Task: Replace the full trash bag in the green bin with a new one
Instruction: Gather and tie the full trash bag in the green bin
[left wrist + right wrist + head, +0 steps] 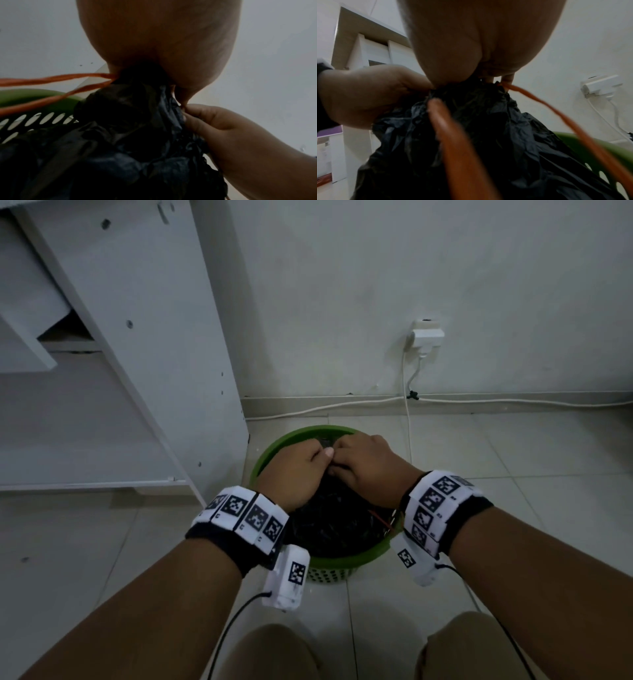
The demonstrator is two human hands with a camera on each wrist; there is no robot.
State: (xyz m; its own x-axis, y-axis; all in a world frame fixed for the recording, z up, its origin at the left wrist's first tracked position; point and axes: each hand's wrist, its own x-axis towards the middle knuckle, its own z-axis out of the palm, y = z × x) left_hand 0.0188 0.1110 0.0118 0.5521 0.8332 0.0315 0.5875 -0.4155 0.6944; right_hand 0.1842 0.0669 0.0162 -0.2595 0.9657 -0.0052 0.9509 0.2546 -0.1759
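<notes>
The black trash bag (337, 522) neck is gripped closed between left hand (294, 474) and right hand (368, 465) (orange drawstrings (56, 78) trailing), presumably for tying.

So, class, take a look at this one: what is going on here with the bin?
A person crouches over the green bin on the tiled floor. Both hands, the left hand and the right hand, grip the gathered neck of the black trash bag, which still sits inside the bin. Orange drawstrings trail out from the bunched top. The bag looks to be mid-closing, not yet lifted out. No new bag is in view.
</notes>
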